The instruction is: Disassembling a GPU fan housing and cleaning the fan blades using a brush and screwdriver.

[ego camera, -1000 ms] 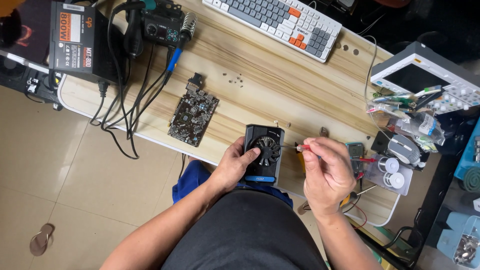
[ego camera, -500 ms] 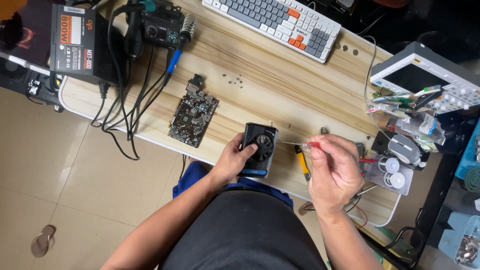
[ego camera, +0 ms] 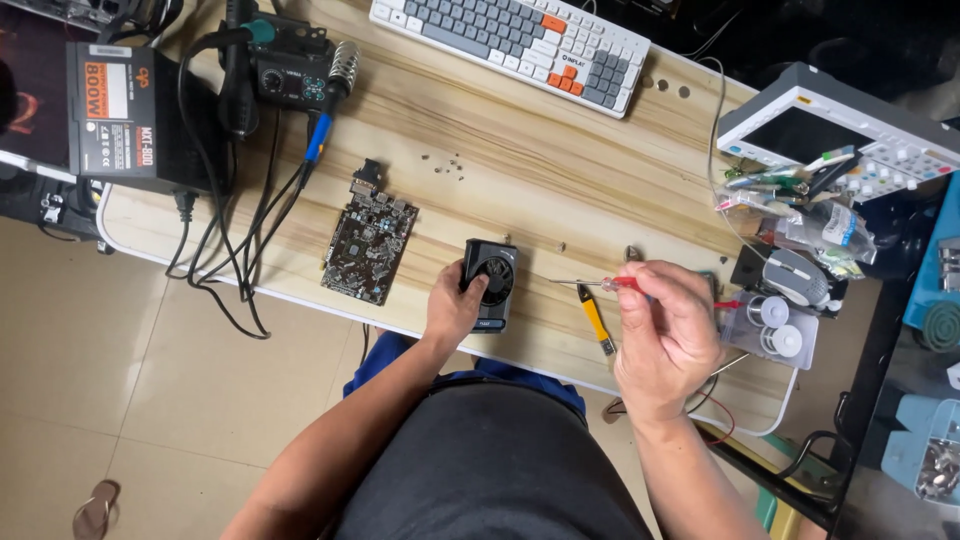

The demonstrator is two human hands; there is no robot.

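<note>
Two hands of mine are at work over the pale wooden counter (ego camera: pixel 520 190) in the head view. My left hand (ego camera: pixel 455 305) has its grip wrapped around the left side of a small black cooler block with a round fan (ego camera: pixel 490 283), which lies flat near the counter's front edge. My right hand (ego camera: pixel 672 335) hovers to the right of it, grip pinching a thin screwdriver with a red handle (ego camera: pixel 600 284), its metal shaft pointing left toward the fan block without touching it. A yellow-handled tool (ego camera: pixel 595 318) lies on the counter just below the shaft. Farther left sits a bare dark circuit board (ego camera: pixel 368 245); a few loose screws (ego camera: pixel 440 163) lie beyond it.
</note>
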